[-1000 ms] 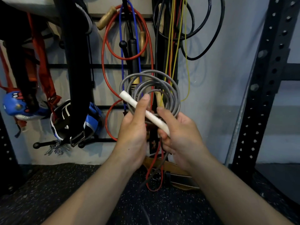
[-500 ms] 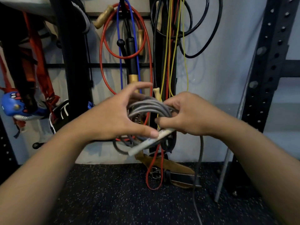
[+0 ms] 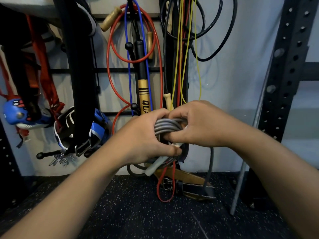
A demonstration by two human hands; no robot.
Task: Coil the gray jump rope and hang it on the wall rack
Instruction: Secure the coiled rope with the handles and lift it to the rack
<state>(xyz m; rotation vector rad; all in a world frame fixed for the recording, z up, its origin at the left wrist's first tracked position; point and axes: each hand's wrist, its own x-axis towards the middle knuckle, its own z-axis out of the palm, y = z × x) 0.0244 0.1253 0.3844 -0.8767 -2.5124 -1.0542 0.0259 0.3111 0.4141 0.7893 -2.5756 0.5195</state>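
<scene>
Wall rack (image 3: 120, 70) behind, gray jump rope (image 3: 166, 125) coiled between left hand (image 3: 143, 137) and right hand (image 3: 200, 125), both clutching it

left grip (image 3: 143, 137): bare, no glove | right grip (image 3: 198, 125): bare | forearms: unsleeved

A home or small gym: a wall rack (image 3: 120, 69) hung with jump ropes (image 3: 110, 49), blue boxing gloves (image 3: 15, 112), a perforated steel power-rack upright (image 3: 286, 66), and speckled rubber flooring (image 3: 138, 213).
</scene>
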